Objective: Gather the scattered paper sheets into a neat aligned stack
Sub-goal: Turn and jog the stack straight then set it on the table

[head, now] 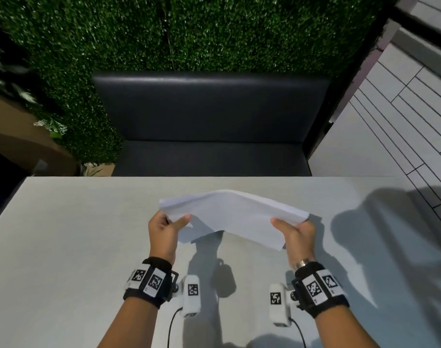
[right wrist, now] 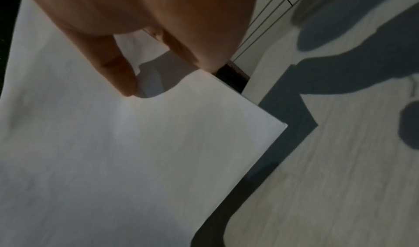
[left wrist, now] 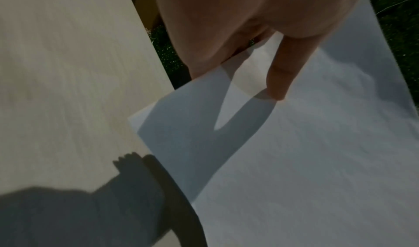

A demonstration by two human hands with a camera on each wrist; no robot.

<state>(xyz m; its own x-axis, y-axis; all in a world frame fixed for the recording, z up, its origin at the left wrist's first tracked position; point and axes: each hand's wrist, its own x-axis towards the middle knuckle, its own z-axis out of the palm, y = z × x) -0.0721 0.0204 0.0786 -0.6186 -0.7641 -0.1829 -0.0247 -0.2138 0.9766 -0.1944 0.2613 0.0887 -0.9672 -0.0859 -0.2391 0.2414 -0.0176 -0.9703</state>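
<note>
Your left hand [head: 164, 229] pinches one end of the sheets [head: 229, 214], thumb on top and fingers curled beneath; your right hand [head: 298, 234] pinches the other end the same way. Between the two grips the bundle arches upward, held clear above the table [head: 63, 234], with no loose sheet in view elsewhere on it. Just below your left thumb one sheet's corner droops lower than the rest, and in the left wrist view an offset edge shows beside the top sheet, so I judge the edges are not yet flush. To square them, ease both pinches until the paper can slide, stand the bundle on its long edge on the table directly under your hands, and tap it down. Then turn it and tap a short edge. Keep your grips light; a hard squeeze locks the misalignment in and may crease the arch.
</note>
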